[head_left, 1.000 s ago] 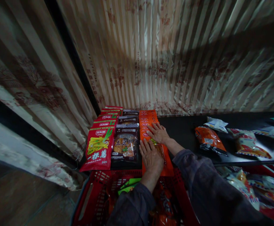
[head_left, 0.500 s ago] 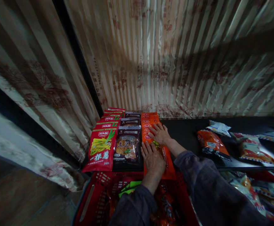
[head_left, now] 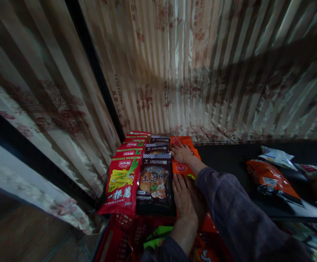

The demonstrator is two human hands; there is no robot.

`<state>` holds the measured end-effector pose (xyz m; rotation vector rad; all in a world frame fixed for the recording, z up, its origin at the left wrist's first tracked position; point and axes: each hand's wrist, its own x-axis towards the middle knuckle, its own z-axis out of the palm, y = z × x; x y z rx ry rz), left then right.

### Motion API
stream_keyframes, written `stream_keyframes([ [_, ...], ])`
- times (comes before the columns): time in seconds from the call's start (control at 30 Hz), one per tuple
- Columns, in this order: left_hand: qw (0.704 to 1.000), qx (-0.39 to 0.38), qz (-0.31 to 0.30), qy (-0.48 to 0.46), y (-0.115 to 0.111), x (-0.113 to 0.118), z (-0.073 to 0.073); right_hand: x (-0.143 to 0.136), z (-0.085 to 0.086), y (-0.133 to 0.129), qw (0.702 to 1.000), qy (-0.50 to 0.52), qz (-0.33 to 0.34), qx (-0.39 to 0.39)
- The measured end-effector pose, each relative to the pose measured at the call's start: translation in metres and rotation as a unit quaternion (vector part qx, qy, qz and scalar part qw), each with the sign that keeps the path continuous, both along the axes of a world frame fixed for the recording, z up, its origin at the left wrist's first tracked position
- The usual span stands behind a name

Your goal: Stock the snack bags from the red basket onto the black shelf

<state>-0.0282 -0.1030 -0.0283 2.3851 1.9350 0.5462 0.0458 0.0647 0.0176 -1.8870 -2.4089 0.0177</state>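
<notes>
A row of overlapping orange snack packets (head_left: 181, 168) runs from the back of the black shelf to its front edge. My left hand (head_left: 186, 198) lies flat on the front packet, fingers stretched forward. Farther back, my right hand (head_left: 182, 153) rests palm down on the orange packets, fingers extended. Just left of my hands is a row of dark potato-chip packets (head_left: 155, 182). Beyond it, at the shelf's left end, overlap several red snack packets (head_left: 123, 183) with a yellow stick picture.
A red plastic basket (head_left: 115, 233) with green and orange packets inside stands below the shelf's front edge. On the black shelf (head_left: 221, 156) to the right lie a loose orange bag (head_left: 271, 182) and a white bag (head_left: 278, 157). A striped curtain (head_left: 153, 72) hangs behind.
My right hand has slid farther back along the orange packets, while my left hand stays flat on the front one. The view has shifted, so the shelf appears lower.
</notes>
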Motion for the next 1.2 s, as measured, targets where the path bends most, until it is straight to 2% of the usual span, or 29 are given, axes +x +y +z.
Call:
stream_keyframes([
  [0.2,1.0,0.011,0.002,-0.017,-0.002,0.0,-0.005,0.001,-0.004,0.009,0.999,0.015,-0.037,-0.028],
  [0.43,1.0,0.006,-0.021,-0.014,-0.006,-0.003,-0.001,0.002,-0.001,0.018,0.999,-0.001,-0.031,-0.035],
  [0.57,1.0,0.001,-0.012,-0.026,-0.006,-0.001,-0.005,0.005,-0.002,0.017,0.999,0.001,-0.021,-0.024],
  [0.7,0.999,0.023,-0.012,-0.038,-0.005,0.0,-0.012,0.007,0.003,0.013,1.0,0.017,-0.003,-0.011],
  [0.87,0.999,0.026,-0.022,-0.037,-0.006,-0.001,-0.012,0.016,0.015,0.01,0.999,0.035,-0.014,0.03],
  [1.03,0.997,0.053,-0.016,-0.045,-0.008,0.0,-0.01,0.045,0.022,-0.008,0.992,0.088,-0.045,0.072],
  [1.13,0.997,0.062,-0.01,-0.053,-0.008,0.002,-0.009,0.068,0.021,-0.032,0.984,0.127,-0.08,0.101],
  [1.2,0.997,0.06,-0.005,-0.051,-0.008,0.002,-0.007,0.081,0.015,-0.053,0.98,0.154,-0.073,0.106],
])
